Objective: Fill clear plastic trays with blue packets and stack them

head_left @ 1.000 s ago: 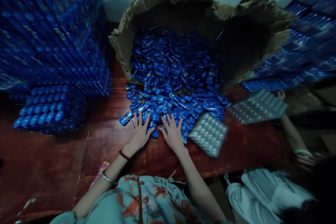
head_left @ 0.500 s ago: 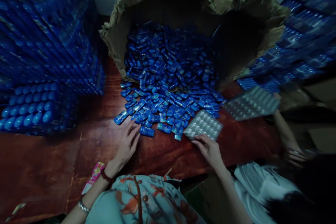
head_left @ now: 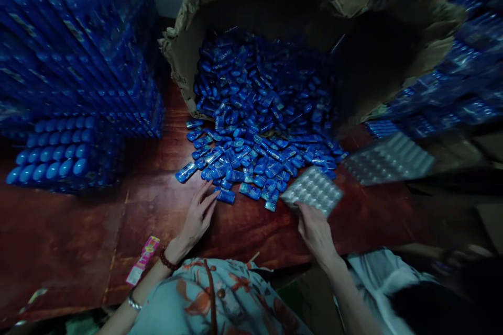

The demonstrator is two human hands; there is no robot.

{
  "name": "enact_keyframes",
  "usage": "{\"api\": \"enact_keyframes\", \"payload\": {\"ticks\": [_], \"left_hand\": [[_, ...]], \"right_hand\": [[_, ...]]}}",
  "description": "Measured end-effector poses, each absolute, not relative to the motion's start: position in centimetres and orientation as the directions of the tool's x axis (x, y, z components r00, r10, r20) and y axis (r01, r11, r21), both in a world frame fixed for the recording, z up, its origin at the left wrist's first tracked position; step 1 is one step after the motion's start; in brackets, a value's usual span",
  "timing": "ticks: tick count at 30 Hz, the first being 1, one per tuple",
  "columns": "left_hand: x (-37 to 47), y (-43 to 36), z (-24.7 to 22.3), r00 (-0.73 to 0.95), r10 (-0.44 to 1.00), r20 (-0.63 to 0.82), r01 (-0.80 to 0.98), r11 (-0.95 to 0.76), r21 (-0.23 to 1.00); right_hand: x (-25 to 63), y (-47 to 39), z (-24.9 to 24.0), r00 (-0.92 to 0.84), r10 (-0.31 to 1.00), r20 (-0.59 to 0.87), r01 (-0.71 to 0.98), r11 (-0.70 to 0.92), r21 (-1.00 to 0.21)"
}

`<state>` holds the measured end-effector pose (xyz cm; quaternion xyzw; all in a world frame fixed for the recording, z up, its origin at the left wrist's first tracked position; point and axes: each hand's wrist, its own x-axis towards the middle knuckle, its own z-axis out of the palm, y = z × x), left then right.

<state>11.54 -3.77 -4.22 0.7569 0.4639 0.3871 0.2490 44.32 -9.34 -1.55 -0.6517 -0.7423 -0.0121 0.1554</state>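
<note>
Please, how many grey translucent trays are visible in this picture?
2: one grey tray at the right hand, another tray farther right. Some may be hidden beneath these.

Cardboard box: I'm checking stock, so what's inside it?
Blue packets are heaped in the box and spill onto the table. Packets underneath are covered; its right side is too dark to tell.

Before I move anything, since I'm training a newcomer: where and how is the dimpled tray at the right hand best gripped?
Pinch the dimpled tray, probably by its near edge, from the wearer's side: that edge lies at the right hand, while blue packets crowd its left and far sides.
</note>
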Motion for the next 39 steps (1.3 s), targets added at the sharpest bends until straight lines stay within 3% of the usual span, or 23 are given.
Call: {"api": "enact_keyframes", "payload": {"ticks": [3, 6, 9, 12, 16, 18, 21, 23, 25, 27, 30, 34, 37, 39], "left_hand": [[11.4, -3.7, -4.1, 0.264, 0.897, 0.355, 0.509, -0.442, 0.738], [11.1, -3.6, -4.1, 0.243, 0.897, 0.369, 0.514, -0.442, 0.735], [10.6, -3.4, -4.0, 0.208, 0.9, 0.384, 0.533, -0.433, 0.727], [10.1, -3.3, -4.0, 0.178, 0.9, 0.397, 0.551, -0.426, 0.718], [9.3, -3.3, -4.0, 0.134, 0.901, 0.413, 0.567, -0.411, 0.714], [8.9, -3.3, -4.0, 0.104, 0.912, 0.397, 0.572, -0.381, 0.726], [8.1, -3.4, -3.9, 0.06, 0.934, 0.353, 0.586, -0.319, 0.745], [7.6, -3.5, -3.9, 0.04, 0.937, 0.347, 0.598, -0.301, 0.743], [7.1, -3.7, -4.1, 0.023, 0.931, 0.363, 0.609, -0.301, 0.734], [6.8, -3.8, -4.3, 0.001, 0.929, 0.37, 0.614, -0.292, 0.733], [6.6, -4.0, -4.6, -0.023, 0.946, 0.324, 0.614, -0.243, 0.751], [7.3, -3.8, -4.5, 0.013, 0.952, 0.305, 0.605, -0.25, 0.756], [8.0, -3.8, -4.4, 0.058, 0.942, 0.33, 0.585, -0.3, 0.753], [8.3, -3.9, -4.6, 0.087, 0.937, 0.337, 0.574, -0.324, 0.752]], "right_hand": [[44.7, -9.1, -0.6, 0.046, 0.898, 0.437, 0.978, 0.05, -0.204], [46.1, -7.9, 2.0, 0.353, 0.698, 0.623, 0.924, -0.154, -0.35], [47.5, -6.4, 4.6, 0.481, 0.541, 0.69, 0.872, -0.208, -0.444], [48.3, -5.5, 5.9, 0.435, 0.548, 0.714, 0.899, -0.223, -0.376], [47.3, -5.4, 5.2, 0.263, 0.649, 0.714, 0.964, -0.205, -0.168], [45.7, -5.3, 4.2, 0.156, 0.749, 0.644, 0.988, -0.105, -0.117], [43.5, -5.1, 2.4, 0.015, 0.83, 0.558, 0.986, 0.079, -0.145], [43.1, -5.2, 1.4, 0.126, 0.723, 0.68, 0.979, 0.018, -0.201], [44.1, -5.4, 0.6, 0.356, 0.502, 0.788, 0.933, -0.151, -0.325], [45.7, -5.7, 0.3, 0.519, 0.406, 0.752, 0.855, -0.254, -0.453], [47.4, -5.3, 0.3, 0.508, 0.611, 0.608, 0.851, -0.248, -0.462], [44.9, -2.3, 0.3, 0.252, 0.887, 0.387, 0.946, -0.141, -0.293], [40.7, 0.4, -0.3, 0.103, 0.978, 0.18, 0.989, -0.081, -0.124], [38.3, 1.9, -0.6, 0.099, 0.989, 0.112, 0.995, -0.095, -0.045]]}}
